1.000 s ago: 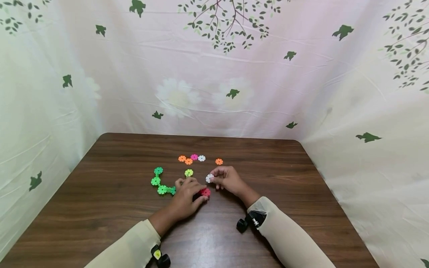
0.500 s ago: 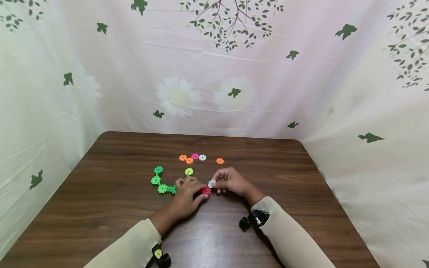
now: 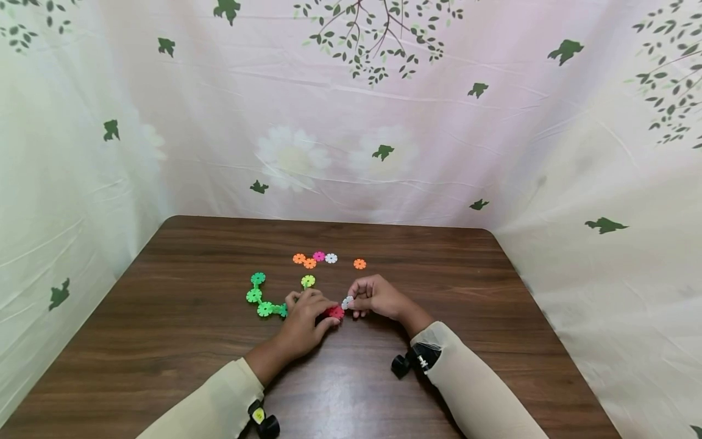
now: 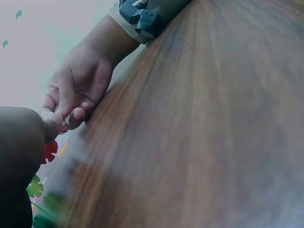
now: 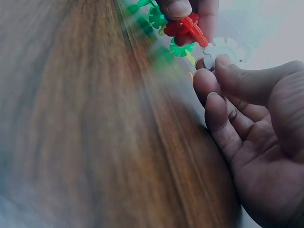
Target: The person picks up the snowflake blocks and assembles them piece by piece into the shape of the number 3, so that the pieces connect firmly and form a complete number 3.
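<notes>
My right hand (image 3: 378,297) pinches a white notched flower disc (image 3: 347,302) between thumb and fingers. Its edge meets the red notched flower disc (image 3: 336,313) that my left hand (image 3: 301,324) grips by thumb and fingers. From the right wrist view, the red piece (image 5: 187,29) looks like interlocked discs set at an angle, and the white disc (image 5: 223,47) stands at its tip. Joined green discs (image 3: 265,309) run leftward from under my left hand, and a yellow-green disc (image 3: 308,280) shows just beyond its fingers. The middle of this chain is hidden by that hand.
Farther back on the brown wooden table (image 3: 439,274) lie orange discs (image 3: 309,263), a pink disc (image 3: 319,256) and another white disc (image 3: 331,258) in a row. A lone orange disc (image 3: 359,263) lies to their right. A printed curtain (image 3: 329,122) surrounds the table's back and sides.
My right hand has brought the white disc down and slightly right, to the red disc's edge. In the last half second the white disc has turned slightly; my left hand stays nearly still.
</notes>
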